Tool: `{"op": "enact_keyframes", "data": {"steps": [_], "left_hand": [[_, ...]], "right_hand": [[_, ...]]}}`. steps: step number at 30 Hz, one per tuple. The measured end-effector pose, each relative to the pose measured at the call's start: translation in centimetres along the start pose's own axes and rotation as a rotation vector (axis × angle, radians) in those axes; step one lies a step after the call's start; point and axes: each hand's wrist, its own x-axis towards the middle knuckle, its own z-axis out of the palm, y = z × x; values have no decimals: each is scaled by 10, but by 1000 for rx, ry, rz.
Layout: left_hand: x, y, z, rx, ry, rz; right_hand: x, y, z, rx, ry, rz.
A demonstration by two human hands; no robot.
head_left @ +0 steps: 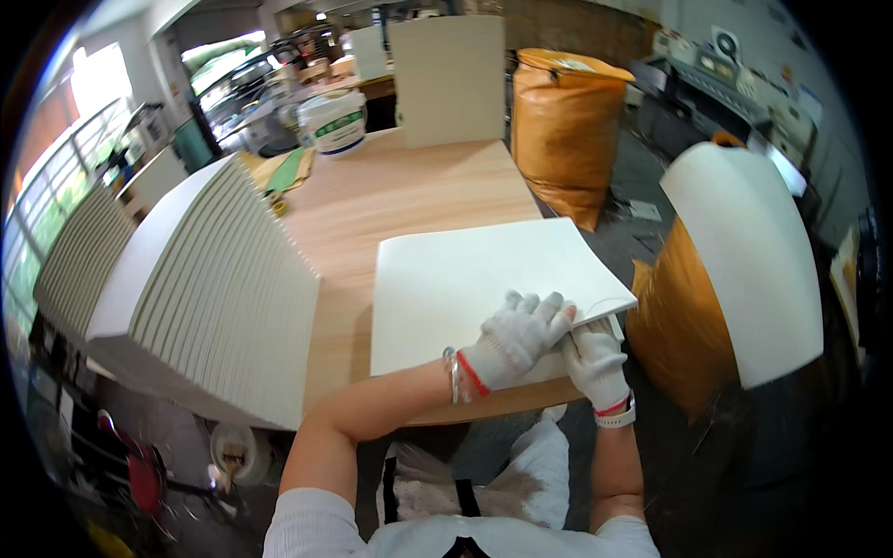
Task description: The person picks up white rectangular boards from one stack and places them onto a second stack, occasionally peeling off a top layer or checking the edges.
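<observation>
Lying flat, fingers extended, the left hand [521, 337] is probably steadying the white board [456, 279] on the counter [419, 186]; the right hand [595, 360] is meeting its near edge, perhaps for support, its grip too hidden to tell.

White panel [446, 288]: one large, thin, four-sided piece, smooth and plain.
Pose: laid broadly flat, face up, its right corner appearing slightly raised.
Place: on the near part of the wood-grain table [409, 186], the right side reaching past the table's right edge in this view.
Far left corner: softly rounded.
Right corner: pointed, with a faint curved line across the face; a further white edge just below, whether a separate layer cannot be told.
Near side: partly covered.
</observation>
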Motion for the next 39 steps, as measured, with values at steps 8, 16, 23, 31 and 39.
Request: {"op": "enact_keyframes", "data": {"steps": [8,16,23,31,39], "left_hand": [[-16,-82,-88,-700,428,-757],[-121,-157,-143,-941,1189,-877],[-110,-228,-162,-961,1210,-806],[-13,-171,-240,-557,1250,-439],[45,-150,-304,186,1084,-84]], "right_hand": [[15,-101,105,132,-181,-482],[13,-150,132,107,-134,-548],[12,-152,130,79,-114,-573],[105,-178,117,584,107,-370],[226,-211,132,1612,-327,-366]]}}
